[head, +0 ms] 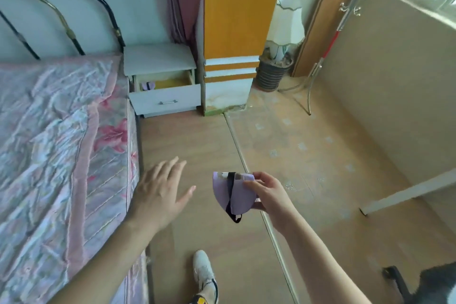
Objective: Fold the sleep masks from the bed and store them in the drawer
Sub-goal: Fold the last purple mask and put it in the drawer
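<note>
The right hand (265, 192) pinches a folded lilac sleep mask (234, 192); the left hand (160, 190) hangs spread and empty beside the bed (61, 143). The open drawer (170, 91) lies well ahead at the bed's head, nearer the mask-bearing hand's reach, another mask (147, 85) already inside.

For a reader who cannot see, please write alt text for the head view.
The right hand holds a folded purple sleep mask above the floor; the left hand is open and empty. Ahead, beside the bed, the open drawer holds another purple mask.
</note>
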